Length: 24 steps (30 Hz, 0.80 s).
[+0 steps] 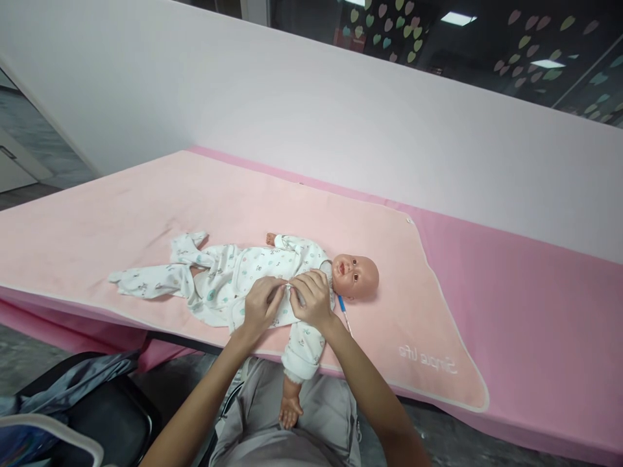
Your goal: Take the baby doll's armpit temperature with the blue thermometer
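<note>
A baby doll [357, 275] lies on its back, head to the right, dressed in a white printed baby outfit [263, 261]. Over its chest my left hand [263, 299] and my right hand [310, 297] meet, fingertips pinched together on a small white bit of the outfit, perhaps a tie or fastening. Its exact kind is too small to tell. One doll arm [291, 402] hangs over the table's near edge in a rolled sleeve. The trouser legs [156, 281] stretch to the left, with some doll skin showing near the hip.
A pale pink mat [428, 324] with white edging covers much of the pink-covered table [535, 324]. Beside the doll's neck is a thin blue and white stick [343, 311]. A white wall [311, 110] stands behind. At lower left is a black chair [97, 415] with cloth on it.
</note>
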Tool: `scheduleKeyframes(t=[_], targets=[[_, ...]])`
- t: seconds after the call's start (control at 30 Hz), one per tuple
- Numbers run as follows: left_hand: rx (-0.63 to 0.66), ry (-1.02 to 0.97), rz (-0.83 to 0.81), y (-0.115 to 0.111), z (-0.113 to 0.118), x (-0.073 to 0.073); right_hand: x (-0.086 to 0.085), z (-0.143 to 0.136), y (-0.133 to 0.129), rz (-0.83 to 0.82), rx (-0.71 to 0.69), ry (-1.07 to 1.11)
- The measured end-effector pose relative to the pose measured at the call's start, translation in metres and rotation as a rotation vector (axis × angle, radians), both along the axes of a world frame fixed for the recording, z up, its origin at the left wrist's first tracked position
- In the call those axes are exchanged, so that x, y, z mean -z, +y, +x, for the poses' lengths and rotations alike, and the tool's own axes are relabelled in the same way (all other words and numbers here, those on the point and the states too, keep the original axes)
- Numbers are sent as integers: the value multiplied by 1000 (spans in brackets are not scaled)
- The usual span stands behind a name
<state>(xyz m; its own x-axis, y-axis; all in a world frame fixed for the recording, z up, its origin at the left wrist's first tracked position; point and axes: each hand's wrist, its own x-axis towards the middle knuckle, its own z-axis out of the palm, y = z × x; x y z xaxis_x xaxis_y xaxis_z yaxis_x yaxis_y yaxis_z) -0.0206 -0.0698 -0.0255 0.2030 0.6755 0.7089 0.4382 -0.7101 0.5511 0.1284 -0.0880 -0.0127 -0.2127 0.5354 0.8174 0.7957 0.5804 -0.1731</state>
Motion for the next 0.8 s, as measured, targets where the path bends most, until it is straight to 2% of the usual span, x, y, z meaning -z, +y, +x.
scheduleKeyframes(t=[0.33,0.57,0.8], targets=[[-10,13,-13,1,1,-1,3,0,2,-5,19,-3],[4,59,12,1,2,0,4,0,2,30,106,68],[-8,72,3,2,2,2,2,0,1,47,42,31]])
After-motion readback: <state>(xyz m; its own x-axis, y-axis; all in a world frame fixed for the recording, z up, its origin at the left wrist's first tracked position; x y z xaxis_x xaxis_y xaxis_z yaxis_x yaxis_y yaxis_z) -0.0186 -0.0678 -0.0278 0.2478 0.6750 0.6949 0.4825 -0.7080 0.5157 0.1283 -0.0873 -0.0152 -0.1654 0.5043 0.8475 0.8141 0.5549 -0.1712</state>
